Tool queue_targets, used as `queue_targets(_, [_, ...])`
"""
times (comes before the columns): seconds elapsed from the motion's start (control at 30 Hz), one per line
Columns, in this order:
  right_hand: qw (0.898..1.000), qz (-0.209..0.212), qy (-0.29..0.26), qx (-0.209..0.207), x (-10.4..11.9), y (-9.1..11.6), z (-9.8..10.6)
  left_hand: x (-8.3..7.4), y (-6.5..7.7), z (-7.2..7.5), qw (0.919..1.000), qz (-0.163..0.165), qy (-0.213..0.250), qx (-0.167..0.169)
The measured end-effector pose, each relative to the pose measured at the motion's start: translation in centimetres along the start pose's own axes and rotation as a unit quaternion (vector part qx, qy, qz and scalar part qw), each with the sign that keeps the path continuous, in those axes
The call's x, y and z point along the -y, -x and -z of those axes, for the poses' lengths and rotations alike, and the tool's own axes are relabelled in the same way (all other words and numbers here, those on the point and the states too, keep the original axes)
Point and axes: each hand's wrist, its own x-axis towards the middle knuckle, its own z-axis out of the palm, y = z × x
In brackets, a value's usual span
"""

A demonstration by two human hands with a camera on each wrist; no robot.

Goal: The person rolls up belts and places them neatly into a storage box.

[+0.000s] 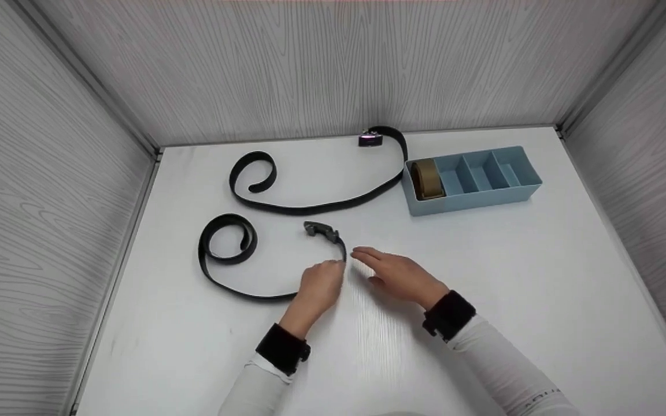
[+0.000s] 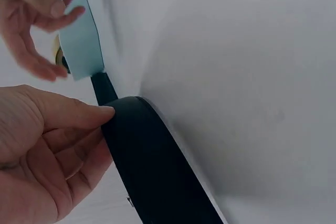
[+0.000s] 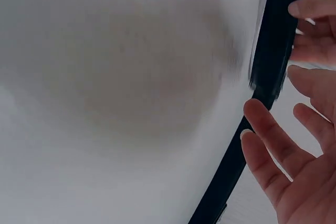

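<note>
A black belt stands on its edge on the table, its far end coiled at the left and its dark buckle lying beyond my hands. My left hand pinches the strap a short way from the buckle, thumb on one face in the left wrist view, where the strap bends over at the fingertips. Just right of it, my right hand holds nothing, and its fingers are spread and slightly bent in the right wrist view, fingertips overlapping the second belt there.
Behind lies a second black belt with a loose curl at the left and a shiny buckle at the back. It reaches a blue divided box, whose leftmost compartment holds a rolled brown belt. Grey wood-grain walls enclose the table.
</note>
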Motion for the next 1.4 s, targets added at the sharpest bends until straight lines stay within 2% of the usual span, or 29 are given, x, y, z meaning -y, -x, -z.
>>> queue_targets(0.13, [0.998, -0.023, -0.048, 0.025, 0.2, 0.2, -0.9, -1.8, -0.2, -0.7, 0.998, -0.048, 0.041, 0.0])
queue_targets(0.27, [0.995, -0.046, -0.08, 0.041, -0.6, 0.8, -0.6, -2.3, -0.2, -1.1, 0.9942, -0.084, 0.067, 0.009])
queue_targets(0.4, [0.99, -0.077, -0.099, 0.064, -1.9, 2.0, 1.2, -1.7, 0.1, -1.1, 0.9899, -0.118, 0.062, 0.05])
queue_targets(0.5, [0.982, -0.121, -0.117, 0.081, -3.1, 3.8, 3.0, -0.8, 0.3, -0.9, 0.9859, -0.133, 0.054, 0.085])
queue_targets(0.6, [0.975, -0.161, -0.128, 0.087, -4.5, 5.9, 4.5, 0.4, 0.5, -0.6, 0.9845, -0.138, 0.043, 0.099])
queue_targets(0.77, [0.969, -0.2, -0.123, 0.079, -7.2, 9.8, 6.6, 2.4, 0.6, 0.0, 0.9882, -0.127, 0.023, 0.082])
queue_targets(0.9, [0.962, -0.24, -0.116, 0.058, -9.3, 12.4, 8.0, 3.3, 0.5, 0.2, 0.9904, -0.121, 0.014, 0.065])
queue_targets(1.0, [0.952, -0.282, -0.114, 0.032, -10.9, 13.5, 8.4, 3.5, 0.2, -0.1, 0.9907, -0.125, 0.019, 0.051])
queue_targets(1.13, [0.948, -0.298, -0.109, -0.011, -12.5, 13.8, 8.2, 2.9, -0.1, -0.7, 0.9896, -0.138, 0.008, 0.038])
queue_targets(1.27, [0.95, -0.298, -0.081, -0.035, -12.0, 13.3, 7.9, 1.9, -0.4, -1.4, 0.9896, -0.14, -0.022, 0.021])
queue_targets(1.4, [0.948, -0.316, -0.039, -0.015, -8.6, 11.8, 7.8, 0.8, -0.8, -1.8, 0.9887, -0.141, -0.053, 0.0])
